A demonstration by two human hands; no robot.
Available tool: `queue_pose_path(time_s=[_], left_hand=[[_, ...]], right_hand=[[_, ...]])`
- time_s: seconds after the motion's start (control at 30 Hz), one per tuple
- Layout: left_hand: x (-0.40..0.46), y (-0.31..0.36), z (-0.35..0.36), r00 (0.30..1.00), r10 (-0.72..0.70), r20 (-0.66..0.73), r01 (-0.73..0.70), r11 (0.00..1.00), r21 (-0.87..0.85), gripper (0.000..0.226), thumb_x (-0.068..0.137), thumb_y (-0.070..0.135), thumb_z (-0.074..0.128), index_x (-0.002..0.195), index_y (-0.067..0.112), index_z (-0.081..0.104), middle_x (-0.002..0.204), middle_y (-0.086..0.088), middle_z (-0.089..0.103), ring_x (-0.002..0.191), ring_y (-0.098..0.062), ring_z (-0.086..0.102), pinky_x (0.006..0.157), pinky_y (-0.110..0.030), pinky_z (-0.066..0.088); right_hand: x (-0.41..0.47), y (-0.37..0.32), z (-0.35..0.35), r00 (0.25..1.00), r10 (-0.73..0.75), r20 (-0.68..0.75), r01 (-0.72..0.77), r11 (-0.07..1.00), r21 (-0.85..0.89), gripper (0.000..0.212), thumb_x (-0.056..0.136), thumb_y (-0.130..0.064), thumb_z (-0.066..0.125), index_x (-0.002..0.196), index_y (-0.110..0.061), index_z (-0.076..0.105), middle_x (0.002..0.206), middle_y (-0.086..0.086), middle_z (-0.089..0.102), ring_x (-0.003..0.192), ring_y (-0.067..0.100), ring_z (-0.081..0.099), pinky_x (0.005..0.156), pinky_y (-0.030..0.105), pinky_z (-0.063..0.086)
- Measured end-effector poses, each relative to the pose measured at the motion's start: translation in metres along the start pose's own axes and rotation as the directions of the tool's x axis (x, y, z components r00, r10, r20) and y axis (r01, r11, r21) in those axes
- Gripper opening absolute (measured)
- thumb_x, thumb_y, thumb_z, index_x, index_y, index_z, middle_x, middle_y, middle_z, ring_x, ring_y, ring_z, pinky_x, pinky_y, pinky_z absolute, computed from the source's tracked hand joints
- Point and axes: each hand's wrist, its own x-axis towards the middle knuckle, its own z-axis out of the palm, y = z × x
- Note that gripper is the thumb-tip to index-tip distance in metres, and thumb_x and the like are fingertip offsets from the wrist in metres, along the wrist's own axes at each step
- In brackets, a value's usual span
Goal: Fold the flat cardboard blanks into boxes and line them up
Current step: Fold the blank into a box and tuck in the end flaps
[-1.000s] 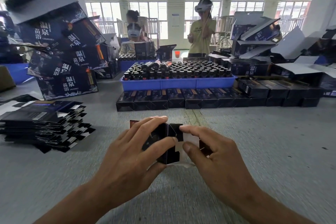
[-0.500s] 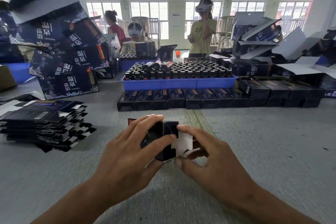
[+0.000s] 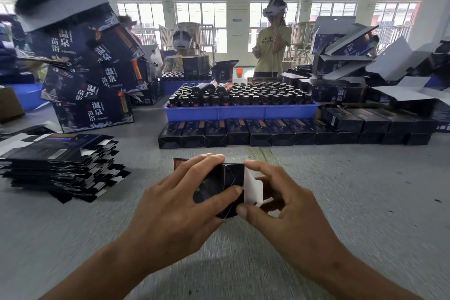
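— How much room do you have around your hands?

— Plenty. The grey table (image 3: 353, 202) lies bare on my right and in front of both hands up to the row of boxes (image 3: 280, 133). Its near edge is cut off below my forearms.

— What are the hands doing?

— My left hand (image 3: 180, 204) wraps the box (image 3: 231, 178) from the left, fingers curled over its top, thumb pressed on the near face. My right hand (image 3: 280, 202) pinches the white flap (image 3: 253, 187) at the box's right end, forefinger above, thumb at the lower corner. The box sits between my hands, low over the table; I cannot tell whether it touches.

— What sits to your left?

— A stack of blanks (image 3: 60, 163), flat, well left of my left hand, its edges ragged.

— And further out?

— Beyond the row, a blue tray (image 3: 241, 112) of dark bottles (image 3: 243, 96). Far left of it, big printed cartons (image 3: 92, 75) piled crookedly; far right, opened cartons (image 3: 365, 66) with flaps up.

— Anything you cannot make out?

— The box's far end is mostly behind my left fingers; only a red corner (image 3: 179, 163) pokes out. The box's right end is hidden behind the flap and my right hand. Two people (image 3: 272, 41) in headsets stand past the tray, partly screened by boxes.
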Motion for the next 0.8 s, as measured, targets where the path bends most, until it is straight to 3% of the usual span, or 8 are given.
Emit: queue_pose_path(time_s=[0.17,0.27,0.43,0.57,0.67,0.8], left_hand=[[-0.001,-0.005,0.0,0.999,-0.042,-0.013,0.042,0.999,0.006,0.043,0.09,0.044,0.059,0.13,0.03,0.055,0.14,-0.017,0.052,0.125,-0.032,0.052,0.077,-0.037,0.056],[-0.002,-0.005,0.0,0.998,-0.052,-0.027,0.051,0.998,-0.024,0.043,0.09,0.046,0.062,0.129,0.031,0.056,0.141,-0.016,0.053,0.125,-0.031,0.054,0.079,-0.037,0.056],[-0.002,-0.002,0.002,0.999,-0.036,-0.029,0.035,0.998,-0.044,0.047,0.087,0.045,0.07,0.13,0.031,0.056,0.141,-0.015,0.052,0.125,-0.031,0.054,0.082,-0.034,0.053],[-0.002,0.001,0.001,0.999,-0.039,-0.026,0.037,0.996,-0.078,0.055,0.082,0.042,0.077,0.131,0.029,0.055,0.141,-0.015,0.052,0.125,-0.031,0.055,0.081,-0.038,0.058],[-0.001,0.005,-0.002,0.995,-0.092,-0.027,0.088,0.987,-0.133,0.067,0.082,0.045,0.071,0.14,0.021,0.046,0.143,-0.009,0.052,0.128,-0.026,0.054,0.087,-0.039,0.058],[0.004,0.012,-0.004,0.989,-0.144,-0.018,0.139,0.974,-0.179,0.077,0.084,0.051,0.064,0.146,0.012,0.04,0.142,-0.003,0.054,0.129,-0.019,0.052,0.101,-0.029,0.048]], right_hand=[[0.001,0.002,0.0,0.998,0.03,0.058,-0.034,0.996,0.077,0.069,0.095,-0.009,0.062,0.129,-0.066,0.043,0.116,-0.037,0.061,0.109,-0.006,0.063,0.079,0.012,0.054],[0.002,0.004,-0.001,0.996,0.067,0.052,-0.075,0.983,0.165,0.055,0.099,-0.016,0.059,0.128,-0.062,0.048,0.114,-0.026,0.067,0.104,0.002,0.067,0.079,0.023,0.059],[0.004,0.005,-0.002,0.996,0.092,0.019,-0.093,0.957,0.276,0.035,0.098,-0.03,0.061,0.122,-0.055,0.057,0.108,-0.013,0.072,0.097,0.008,0.071,0.075,0.022,0.058],[0.005,0.006,-0.001,0.992,0.128,0.019,-0.128,0.955,0.266,0.028,0.093,-0.034,0.065,0.116,-0.05,0.063,0.106,-0.016,0.071,0.095,0.007,0.071,0.073,0.021,0.059],[0.005,0.005,-0.001,0.989,0.149,0.015,-0.148,0.958,0.246,0.023,0.091,-0.034,0.067,0.11,-0.047,0.065,0.104,-0.021,0.071,0.094,0.004,0.07,0.072,0.02,0.059],[0.005,0.004,0.0,0.985,0.172,0.018,-0.172,0.963,0.209,0.018,0.089,-0.037,0.069,0.105,-0.043,0.068,0.101,-0.024,0.072,0.093,0.001,0.07,0.076,0.02,0.059]])
